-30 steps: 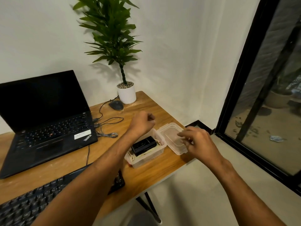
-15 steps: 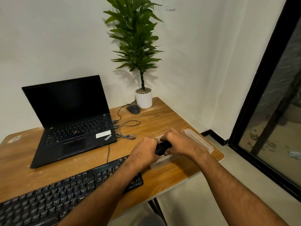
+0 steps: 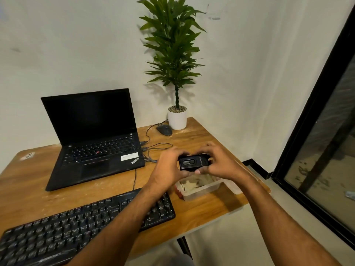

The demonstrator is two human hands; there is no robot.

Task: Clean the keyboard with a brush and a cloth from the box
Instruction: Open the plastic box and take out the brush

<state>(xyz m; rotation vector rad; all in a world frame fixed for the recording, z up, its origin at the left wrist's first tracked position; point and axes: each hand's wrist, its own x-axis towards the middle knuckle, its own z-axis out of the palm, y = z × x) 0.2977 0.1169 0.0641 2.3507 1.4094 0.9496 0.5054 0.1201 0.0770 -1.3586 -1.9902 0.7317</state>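
Two hands, my left hand [image 3: 169,167] and right hand [image 3: 221,164], grip a black case [image 3: 194,162] above the box [image 3: 199,186]; the keyboard [image 3: 80,225], left of it, looks uncleaned.

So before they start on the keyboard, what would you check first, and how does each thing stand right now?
1. Black case held firmly: ok, left hand and right hand both grip it, above the box.
2. Case opened: cannot tell.
3. Brush in sight: not ok, none visible.
4. Cloth available: cannot tell; something pale lies in the box.
5. Keyboard within reach: ok, it lies at the table's near edge, under the left forearm.
6. Laptop clear of the keyboard: ok, apart.
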